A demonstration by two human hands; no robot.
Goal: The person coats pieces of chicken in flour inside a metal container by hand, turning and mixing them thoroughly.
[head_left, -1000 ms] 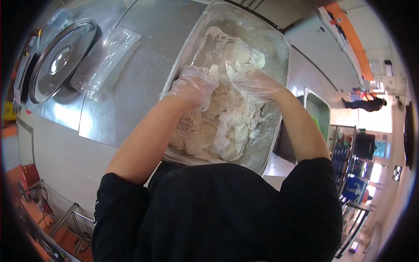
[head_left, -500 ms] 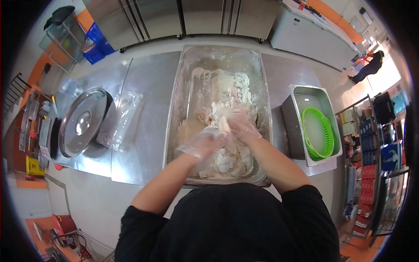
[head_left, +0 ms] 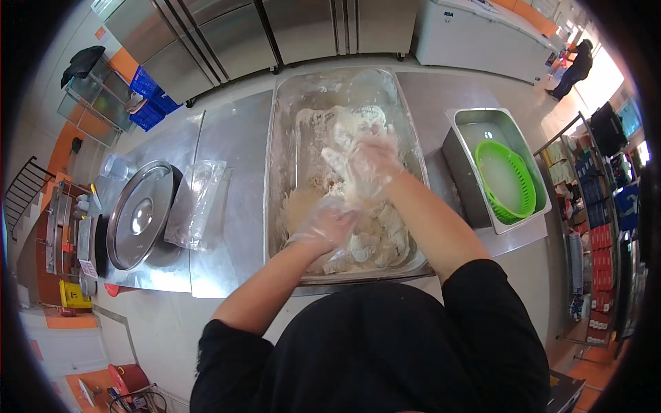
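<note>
In the head view, a deep metal tray [head_left: 273,148] in front of me holds loose white flour [head_left: 354,118] and flour-coated pieces [head_left: 385,237] whose kind I cannot make out. Both hands wear clear plastic gloves. My right hand [head_left: 375,160] is over the tray's middle, its fingers curled on a pale floured piece [head_left: 336,160] that sticks out to the left. Lower and to the left, my left hand [head_left: 328,224] is closed, palm side hidden. Whatever lies in its fingers does not show clearly. More coated pieces lie beneath and beside both hands.
Right of the tray stands a metal pan [head_left: 454,148] with a green basket [head_left: 529,186] in whitish liquid. A plastic bag [head_left: 196,206] and a round metal lid [head_left: 141,217] lie left. Steel cabinets [head_left: 303,31] and a white chest freezer [head_left: 475,41] line the back; a person [head_left: 575,69] stands far right.
My right hand has moved up and away from my left hand, toward the tray's far end. The left hand stays low in the tray. The whole view has turned slightly.
</note>
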